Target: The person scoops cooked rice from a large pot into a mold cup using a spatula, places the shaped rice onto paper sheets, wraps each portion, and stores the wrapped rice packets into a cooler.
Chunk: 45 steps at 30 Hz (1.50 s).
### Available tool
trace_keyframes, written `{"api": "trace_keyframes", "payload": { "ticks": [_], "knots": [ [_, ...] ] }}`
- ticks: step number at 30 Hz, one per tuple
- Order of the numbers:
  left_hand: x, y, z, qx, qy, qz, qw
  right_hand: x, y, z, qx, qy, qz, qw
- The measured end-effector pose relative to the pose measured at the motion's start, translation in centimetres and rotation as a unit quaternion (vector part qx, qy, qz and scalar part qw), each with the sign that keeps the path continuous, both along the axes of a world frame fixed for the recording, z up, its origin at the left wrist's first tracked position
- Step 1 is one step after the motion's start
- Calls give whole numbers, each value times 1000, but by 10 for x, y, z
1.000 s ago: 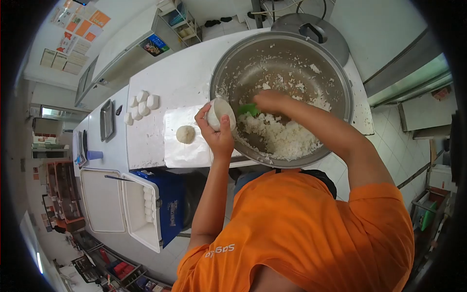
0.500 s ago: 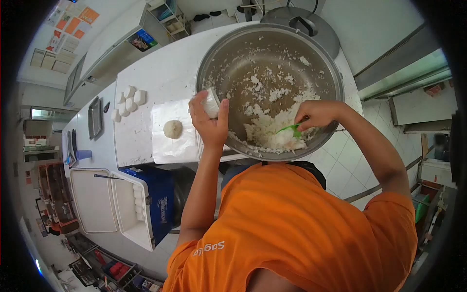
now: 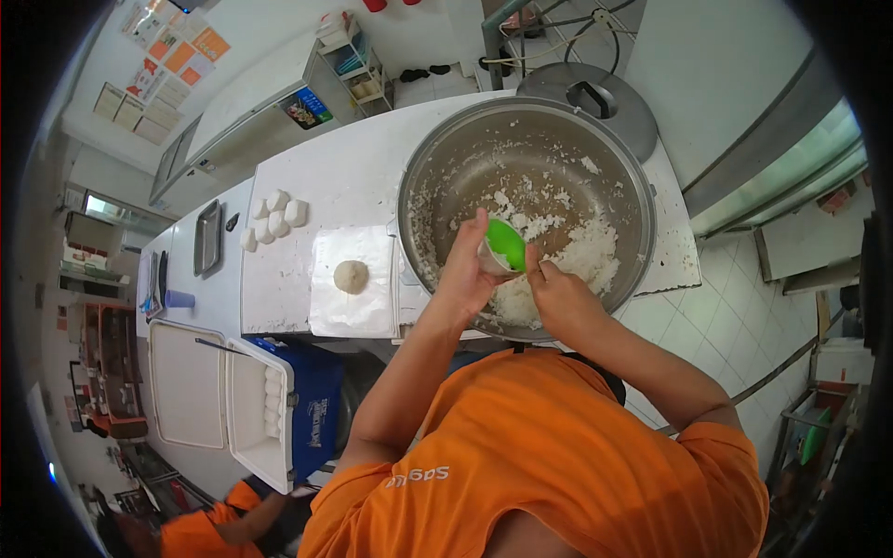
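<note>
My left hand (image 3: 465,274) is wrapped round a small white cup (image 3: 491,264) above the near left part of a big metal pot (image 3: 465,172). A green rice paddle (image 3: 505,242) is gripped in my right hand (image 3: 566,299), its blade over the cup's mouth with a little rice on it. Whether rice is inside the cup is hidden. Loose white rice (image 3: 600,251) lies heaped on the pot's near right side, with grains stuck on the walls. Left of the pot, a round rice portion (image 3: 352,276) sits on clear plastic sheets (image 3: 349,321).
Several white wrapped portions (image 3: 277,223) lie farther left on the table, near a metal tray (image 3: 207,240) and a purple cup (image 3: 179,298). Below stands an open blue cooler (image 3: 316,414) with white packs inside. The pot's lid (image 3: 634,121) lies behind it. Another person (image 3: 209,532) is at lower left.
My right hand has lifted the green paddle out of the rice to the white cup. My left hand has moved right, over the pot. Another person has appeared at lower left.
</note>
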<state>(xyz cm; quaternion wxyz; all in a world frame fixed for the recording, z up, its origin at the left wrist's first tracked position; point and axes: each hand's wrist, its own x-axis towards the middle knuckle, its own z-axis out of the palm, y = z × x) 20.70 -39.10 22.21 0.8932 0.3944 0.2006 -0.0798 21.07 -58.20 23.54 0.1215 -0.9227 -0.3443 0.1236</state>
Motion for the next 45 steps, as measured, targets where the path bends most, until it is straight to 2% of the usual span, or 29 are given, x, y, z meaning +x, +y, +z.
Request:
{"api": "trace_keyframes", "payload": {
  "ticks": [3,6,7,10,13,16,18,20,21,23,26,29,32,33,36,37,40,42,43,44,45],
  "knots": [
    [4,13,-19,-4,-49,-18,999,43,-19,-9,158,79,64,982],
    [2,14,-6,-3,-76,10,997,68,-36,25,188,-71,98,975],
    [3,18,-4,1,-78,11,997,63,-38,34,180,-82,114,974],
    [-2,28,-6,17,-71,14,997,44,-46,44,59,-125,136,981],
    [-5,29,-10,18,-58,56,997,70,-68,52,33,-173,183,967],
    [-4,46,-10,1,-134,60,989,79,-62,44,101,-190,86,973],
    [-5,45,-14,-27,-159,72,984,65,-33,50,212,-25,-63,975],
    [-4,41,-15,-32,-189,73,979,51,-6,38,331,101,-90,934],
    [-2,35,-16,-19,-194,86,977,48,6,14,393,143,-40,907],
    [-4,22,-18,5,-196,113,974,34,30,2,326,125,-20,937],
    [-8,25,-11,36,-186,88,978,41,38,16,209,134,5,969],
    [-17,31,-5,12,-168,82,982,94,9,23,248,293,58,922],
    [-9,33,-16,26,-200,71,977,53,38,28,222,149,35,963],
    [-12,36,-20,25,-199,64,978,48,45,40,149,156,-1,976],
    [-24,48,-17,-42,-187,67,979,87,41,29,228,155,13,961],
    [-35,57,1,-105,-139,94,980,102,42,21,161,129,3,978],
    [-71,108,-2,-226,-266,71,934,107,55,14,-12,5,32,999],
    [-94,150,-19,-147,-273,120,943,75,69,39,106,-155,68,980],
    [-112,176,-33,-99,-277,152,944,46,80,54,157,-121,50,979],
    [-133,208,-40,-46,-278,189,941,10,105,92,217,33,41,975],
    [-150,239,-43,-29,-221,230,947,-21,124,95,257,128,40,957]
  ]
}}
